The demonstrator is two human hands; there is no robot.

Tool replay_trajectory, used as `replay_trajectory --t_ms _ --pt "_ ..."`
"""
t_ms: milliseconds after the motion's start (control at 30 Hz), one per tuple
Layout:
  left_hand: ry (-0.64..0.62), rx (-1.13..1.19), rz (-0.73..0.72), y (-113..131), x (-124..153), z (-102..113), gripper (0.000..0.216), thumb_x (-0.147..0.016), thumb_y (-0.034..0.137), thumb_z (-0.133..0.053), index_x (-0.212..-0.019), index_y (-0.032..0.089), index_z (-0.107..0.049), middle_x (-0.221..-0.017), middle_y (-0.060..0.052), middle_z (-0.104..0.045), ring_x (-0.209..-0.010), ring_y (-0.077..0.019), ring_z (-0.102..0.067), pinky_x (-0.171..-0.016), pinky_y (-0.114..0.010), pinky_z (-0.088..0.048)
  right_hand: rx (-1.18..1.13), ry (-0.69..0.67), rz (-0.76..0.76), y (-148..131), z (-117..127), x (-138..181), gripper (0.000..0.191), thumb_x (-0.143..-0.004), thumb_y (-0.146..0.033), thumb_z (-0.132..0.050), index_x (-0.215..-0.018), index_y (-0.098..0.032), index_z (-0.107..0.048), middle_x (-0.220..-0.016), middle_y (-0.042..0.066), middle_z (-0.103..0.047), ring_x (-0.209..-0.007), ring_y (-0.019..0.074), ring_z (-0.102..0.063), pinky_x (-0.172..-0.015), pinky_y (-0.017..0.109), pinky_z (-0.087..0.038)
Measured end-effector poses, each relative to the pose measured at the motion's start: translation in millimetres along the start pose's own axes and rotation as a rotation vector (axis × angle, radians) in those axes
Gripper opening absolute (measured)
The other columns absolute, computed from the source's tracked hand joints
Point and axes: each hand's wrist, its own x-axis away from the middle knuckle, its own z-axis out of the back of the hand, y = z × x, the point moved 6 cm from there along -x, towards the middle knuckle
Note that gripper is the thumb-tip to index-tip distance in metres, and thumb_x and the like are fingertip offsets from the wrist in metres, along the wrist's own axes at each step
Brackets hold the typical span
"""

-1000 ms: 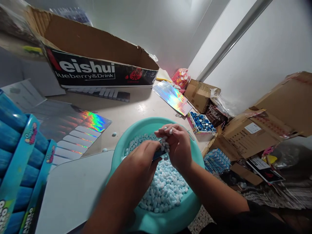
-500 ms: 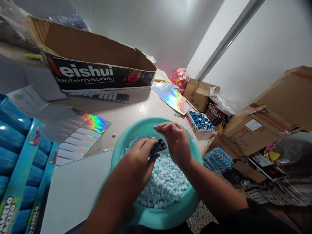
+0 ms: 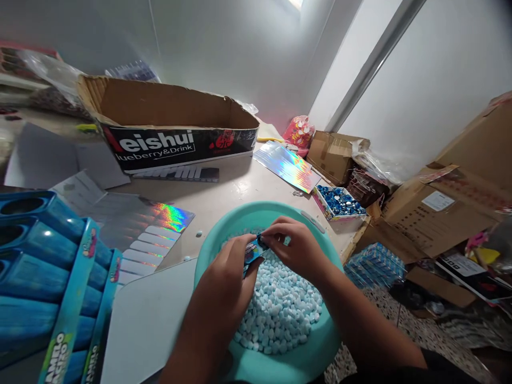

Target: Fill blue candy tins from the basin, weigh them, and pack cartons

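Note:
A teal plastic basin at the table's near edge holds a heap of small pale blue and white candies. Over it my left hand grips a small dark blue printed container. My right hand meets it from the right, fingers pinched on the container's top end. Both hands are closed on it just above the candies.
Blue display boxes of tubes stand at the left. A white board lies next to the basin, and holographic sticker sheets lie behind. A long cardboard tray stands at the back. A small box of blue pieces and cartons sit right.
My right hand, raised and loosely open half a second ago, has come down and pinched the container held in my left hand. The camera has tilted, showing more of the back wall.

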Motion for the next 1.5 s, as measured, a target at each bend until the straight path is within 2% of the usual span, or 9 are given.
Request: replay_trajectory --t_ms 133,300,367,500,733,833,1067,1267,1500 --pt "-0.005 -0.014 0.047 0.1 -0.2 0.3 0.034 -0.093 0.027 -0.053 -0.127 0.025 -0.05 -0.121 -0.008 -0.064 -0.108 -0.0235 -0.065 -0.085 -0.036 -0.057 0.057 -0.054 0.044 0.1 -3.1 -1.7 0.014 -0.086 -0.018 -0.067 -0.083 -0.026 -0.078 -0.08 0.0 -0.068 -0.072 0.0136 -0.057 -0.07 0.026 -0.043" --pt "0.134 -0.072 0.236 1.3 -0.6 12.9 0.034 -0.092 0.033 -0.058 -0.124 0.026 -0.053 -0.115 -0.008 -0.066 -0.09 -0.0228 -0.068 -0.07 -0.034 -0.057 0.109 0.101 -0.128 30.6 13.7 -4.3 0.021 -0.094 -0.024 -0.054 -0.096 -0.026 -0.074 -0.088 0.003 -0.072 -0.082 0.017 -0.064 -0.076 0.03 -0.048" --pt "0.208 -0.089 0.295 1.3 0.1 19.1 0.035 -0.09 0.035 -0.061 -0.123 0.025 -0.054 -0.111 -0.008 -0.067 -0.077 -0.0199 -0.066 -0.064 -0.032 -0.056 0.301 -0.02 -0.191 45.7 6.9 1.0 0.013 -0.085 -0.026 -0.065 -0.094 -0.025 -0.074 -0.09 0.005 -0.072 -0.084 0.0202 -0.064 -0.078 0.032 -0.048" --pt "0.241 -0.129 0.318 0.4 0.5 22.6 0.038 -0.089 0.039 -0.062 -0.123 0.025 -0.055 -0.106 -0.007 -0.067 -0.055 -0.0135 -0.055 -0.06 -0.033 -0.055 0.619 -0.436 -0.072 55.3 -30.9 20.7 0.037 -0.058 -0.037 -0.087 -0.088 -0.022 -0.073 -0.085 0.007 -0.067 -0.075 0.0223 -0.061 -0.062 0.029 -0.045" --pt "0.164 -0.098 0.286 -0.8 -0.4 15.5 0.038 -0.087 0.035 -0.065 -0.123 0.026 -0.056 -0.105 -0.005 -0.068 -0.058 -0.0135 -0.057 -0.064 -0.031 -0.055 0.697 -0.743 -0.267 47.2 -41.5 21.4 0.017 -0.072 -0.024 -0.077 -0.089 -0.021 -0.076 -0.075 0.002 -0.07 -0.065 0.0153 -0.059 -0.054 0.024 -0.035" --pt "0.119 -0.077 0.27 -2.3 -0.1 11.0 0.037 -0.089 0.032 -0.064 -0.124 0.028 -0.055 -0.107 -0.004 -0.067 -0.079 -0.0192 -0.067 -0.07 -0.032 -0.057 0.59 -0.576 -0.255 40.1 -18.4 11.2 0.017 -0.074 -0.02 -0.077 -0.092 -0.021 -0.078 -0.08 0.002 -0.072 -0.069 0.0149 -0.062 -0.058 0.024 -0.039" --pt "-0.01 -0.073 0.019 -8.0 -0.2 -4.7 0.037 -0.093 0.028 -0.056 -0.13 0.027 -0.05 -0.124 -0.007 -0.064 -0.115 -0.0231 -0.063 -0.093 -0.037 -0.056 0.143 0.228 -0.075 25.1 35.8 -7.8 0.017 -0.078 -0.029 -0.074 -0.09 -0.017 -0.075 -0.075 0.004 -0.071 -0.066 0.0153 -0.063 -0.062 0.028 -0.049" --pt "-0.034 -0.103 -0.116 -5.8 -1.1 -7.5 0.043 -0.093 0.03 -0.057 -0.134 0.022 -0.048 -0.128 -0.009 -0.064 -0.12 -0.0232 -0.062 -0.098 -0.037 -0.054 -0.429 0.198 -0.2 26.9 13.5 -7.1 0.036 -0.065 -0.044 -0.086 -0.09 -0.021 -0.074 -0.076 0.002 -0.072 -0.065 0.0144 -0.065 -0.06 0.028 -0.054" --pt "-0.031 -0.033 -0.092 -1.8 -2.7 -3.5 0.039 -0.092 0.032 -0.059 -0.13 0.024 -0.053 -0.124 -0.006 -0.065 -0.115 -0.0218 -0.063 -0.098 -0.037 -0.053 -0.53 0.129 -0.229 24.4 3.0 -5.1 0.034 -0.065 -0.041 -0.087 -0.089 -0.021 -0.074 -0.08 0.004 -0.075 -0.074 0.0157 -0.068 -0.067 0.029 -0.055"
